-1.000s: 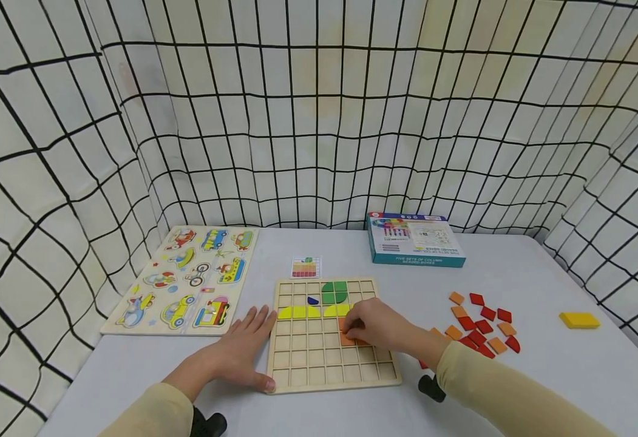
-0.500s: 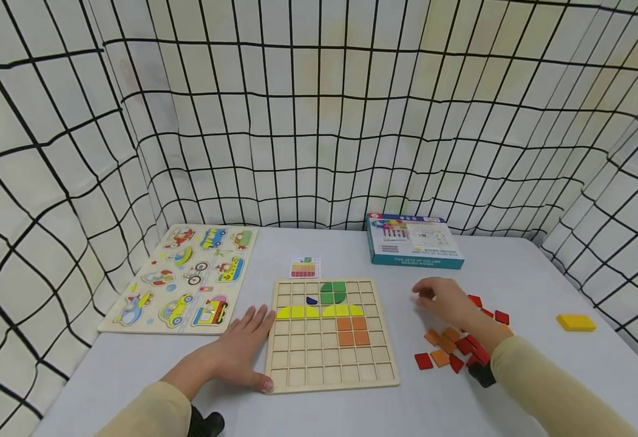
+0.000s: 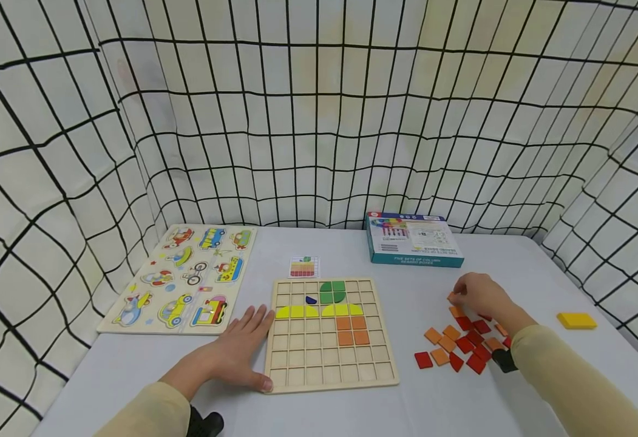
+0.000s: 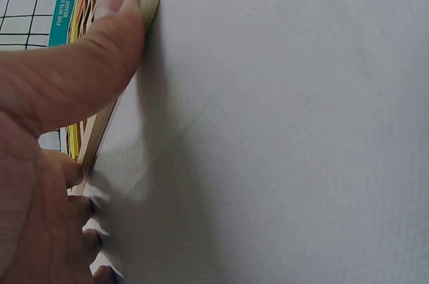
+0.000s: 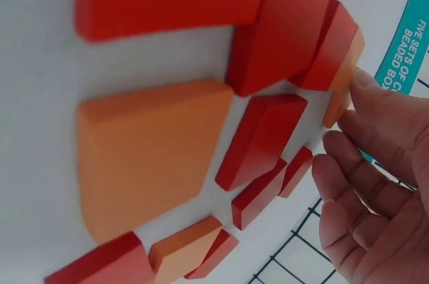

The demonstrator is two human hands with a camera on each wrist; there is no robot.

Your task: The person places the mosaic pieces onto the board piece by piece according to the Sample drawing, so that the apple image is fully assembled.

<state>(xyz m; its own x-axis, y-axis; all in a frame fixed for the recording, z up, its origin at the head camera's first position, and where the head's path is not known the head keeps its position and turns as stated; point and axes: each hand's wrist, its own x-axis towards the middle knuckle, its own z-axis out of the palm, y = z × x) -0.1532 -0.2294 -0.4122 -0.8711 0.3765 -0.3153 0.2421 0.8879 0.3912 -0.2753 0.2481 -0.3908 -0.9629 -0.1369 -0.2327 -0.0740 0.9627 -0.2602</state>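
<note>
Grid board [image 3: 300, 359], smooth matt wood; right of it, red tiles [image 5: 263, 140], smooth and matt; beyond it, carton [image 3: 417, 241], printed card; beneath it, worktop [image 3: 340, 416], finely textured, cloth-like.

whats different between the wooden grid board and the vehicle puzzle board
The wooden grid board has square cells, only some filled with coloured tiles; the vehicle puzzle board carries vehicle pictures. The left hand's thumb rests on the grid board, not the puzzle board. Both lie on the white table.

The pale wooden grid board [image 3: 314, 359] lies flat, partly filled; red and orange tiles [image 3: 465, 344] lie scattered to its right.
</note>
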